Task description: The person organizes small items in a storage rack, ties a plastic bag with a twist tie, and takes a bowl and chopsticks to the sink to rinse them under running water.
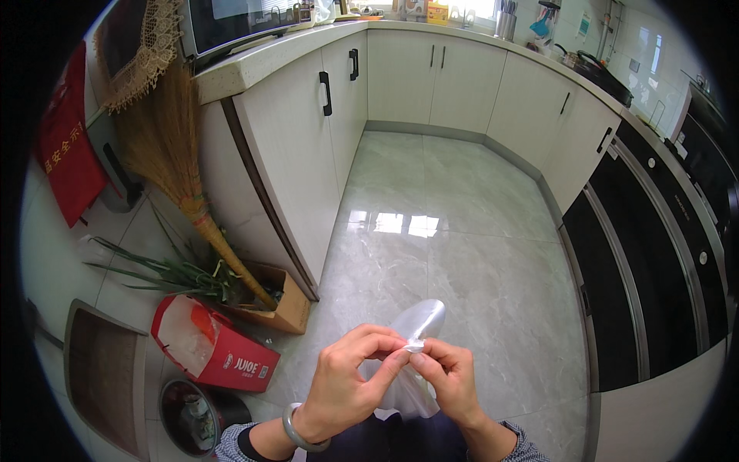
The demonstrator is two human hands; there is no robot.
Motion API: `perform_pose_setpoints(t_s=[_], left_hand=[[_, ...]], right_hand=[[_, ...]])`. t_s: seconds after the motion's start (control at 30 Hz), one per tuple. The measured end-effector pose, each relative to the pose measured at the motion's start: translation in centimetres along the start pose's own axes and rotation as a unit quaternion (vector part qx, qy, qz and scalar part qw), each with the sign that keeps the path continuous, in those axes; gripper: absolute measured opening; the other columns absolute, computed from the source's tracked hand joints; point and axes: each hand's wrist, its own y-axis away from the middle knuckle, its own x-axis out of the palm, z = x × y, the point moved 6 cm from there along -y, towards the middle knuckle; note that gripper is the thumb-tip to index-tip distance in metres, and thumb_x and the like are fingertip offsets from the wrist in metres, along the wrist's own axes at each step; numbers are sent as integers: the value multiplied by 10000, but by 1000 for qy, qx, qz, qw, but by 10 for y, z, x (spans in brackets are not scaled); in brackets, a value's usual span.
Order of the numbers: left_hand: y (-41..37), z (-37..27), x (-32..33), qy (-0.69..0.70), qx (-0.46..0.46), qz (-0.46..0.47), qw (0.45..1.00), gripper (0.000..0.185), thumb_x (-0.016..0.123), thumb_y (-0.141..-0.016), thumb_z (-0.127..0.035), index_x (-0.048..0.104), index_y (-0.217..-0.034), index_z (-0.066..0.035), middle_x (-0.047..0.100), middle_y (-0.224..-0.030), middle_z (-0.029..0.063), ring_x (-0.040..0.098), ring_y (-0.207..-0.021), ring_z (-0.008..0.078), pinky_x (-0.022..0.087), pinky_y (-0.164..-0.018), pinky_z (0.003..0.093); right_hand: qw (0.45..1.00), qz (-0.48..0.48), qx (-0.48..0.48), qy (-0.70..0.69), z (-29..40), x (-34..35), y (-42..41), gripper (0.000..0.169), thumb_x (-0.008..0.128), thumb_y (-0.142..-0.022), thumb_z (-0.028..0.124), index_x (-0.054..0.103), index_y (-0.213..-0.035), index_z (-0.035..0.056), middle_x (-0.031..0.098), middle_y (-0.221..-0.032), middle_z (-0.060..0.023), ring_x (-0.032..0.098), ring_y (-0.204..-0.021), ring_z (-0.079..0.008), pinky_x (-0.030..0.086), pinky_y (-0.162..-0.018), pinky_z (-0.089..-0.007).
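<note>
A clear plastic bag (410, 390) hangs in front of my lap, with its upper loop sticking up beyond my fingertips. Its gathered part is pinched between the thumb and fingers of my left hand (355, 361), which wears a bangle at the wrist. From the other side, my right hand (453, 372) grips the same bunched plastic, thumb tip almost against the left thumb. Whether the gather is knotted or only twisted, I cannot tell. Both hands are held above the tiled floor (462, 277).
To the left, a straw broom (213, 231) leans in a cardboard box (294, 303) with green onions (179, 277). Nearby are a red juice box (242, 358), a black waste bin (231, 407) and a dustpan (104, 375). White cabinets (288, 144) and a black built-in appliance (635, 254) flank the floor.
</note>
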Motion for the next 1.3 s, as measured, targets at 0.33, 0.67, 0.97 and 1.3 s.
perform_pose_setpoints(t_s=[0.33, 0.67, 0.97, 1.3], left_hand=[[0, 3, 6, 3, 14, -7, 1000, 122, 668, -879, -14, 689, -974, 59, 652, -1026, 130, 672, -894, 164, 554, -821, 273], [-4, 30, 12, 149, -100, 26, 983, 166, 626, -922, -44, 668, -1018, 85, 623, -1089, 120, 639, -986, 152, 537, -887, 275], [-8, 38, 14, 124, -88, 29, 988, 155, 641, -910, -46, 678, -1003, 72, 640, -1068, 120, 638, -972, 146, 529, -881, 273], [-10, 44, 16, 106, -68, 15, 992, 169, 666, -894, -82, 694, -988, 56, 678, -1007, 114, 681, -883, 163, 555, -804, 280]], right_hand=[[998, -44, -14, -47, -3, 2, -3, 147, 588, -910, 81, 689, -912, -26, 651, -748, 17, 505, -669, -14, 386, -584, -189], [997, -64, -18, -29, -9, 0, -4, 140, 597, -904, 77, 689, -907, -29, 659, -752, 16, 508, -658, -14, 386, -573, -186], [999, 27, 21, -38, -6, -20, 0, 161, 526, -937, 119, 608, -968, -16, 544, -767, 34, 430, -692, -35, 366, -643, -209], [990, 18, -70, -124, 26, -21, -5, 111, 546, -959, -5, 563, -1067, -23, 609, -920, -55, 589, -825, -113, 473, -742, -242]])
